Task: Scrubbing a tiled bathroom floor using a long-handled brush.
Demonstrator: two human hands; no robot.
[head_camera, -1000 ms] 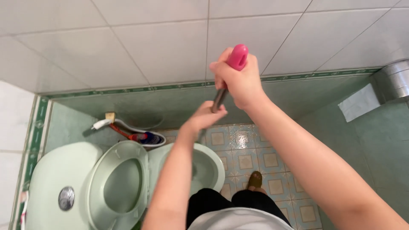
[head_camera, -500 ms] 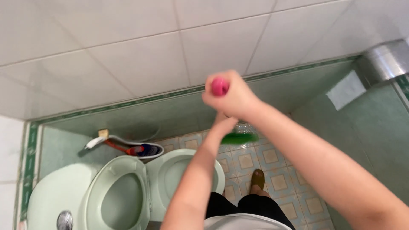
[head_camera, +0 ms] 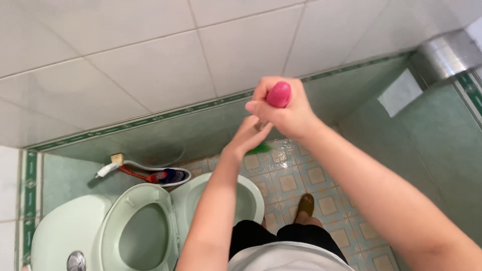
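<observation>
1. Toilet brush is up in the air in front of me, pink handle end poking out the top of my right hand, which is clenched tight around it.
2. My left hand sits just below that grip, fingers wrapped loosely on the shaft, I reckon to steady it.
3. Green bristle head hangs right under my left hand, over the wet floor tiles, not in the water.
4. Below and to the left of my grip is the toilet bowl, seat flipped up against the tank.
5. Further left, a cleaner bottle lies in a holder by the wall.
6. Paper roll holder is off to the upper right.
</observation>
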